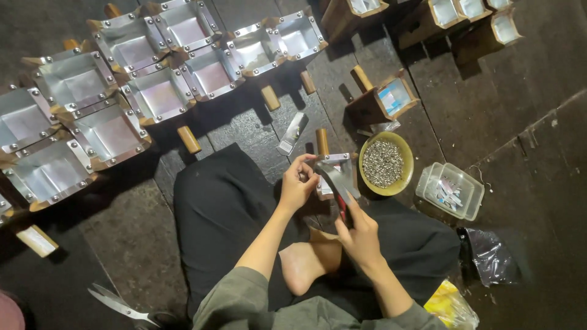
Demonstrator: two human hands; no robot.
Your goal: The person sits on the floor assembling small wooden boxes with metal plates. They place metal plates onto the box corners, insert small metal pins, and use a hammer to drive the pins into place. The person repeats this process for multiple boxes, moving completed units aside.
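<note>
A wooden box with a metal lining and a short wooden handle (337, 166) stands on the floor in front of my crossed legs. My left hand (298, 183) pinches its near metal rim. My right hand (358, 231) grips a hammer with a dark metal head and a red handle (340, 190), whose head rests over the box's rim. What the left fingertips hold, if anything small, is hidden.
A yellow bowl of small metal tacks (383, 163) and a clear plastic tub (450, 190) sit to the right. Several finished metal-lined boxes (153, 95) crowd the left and top. A loose metal strip (292, 132), scissors (122, 304) and plastic bags (489, 253) lie around.
</note>
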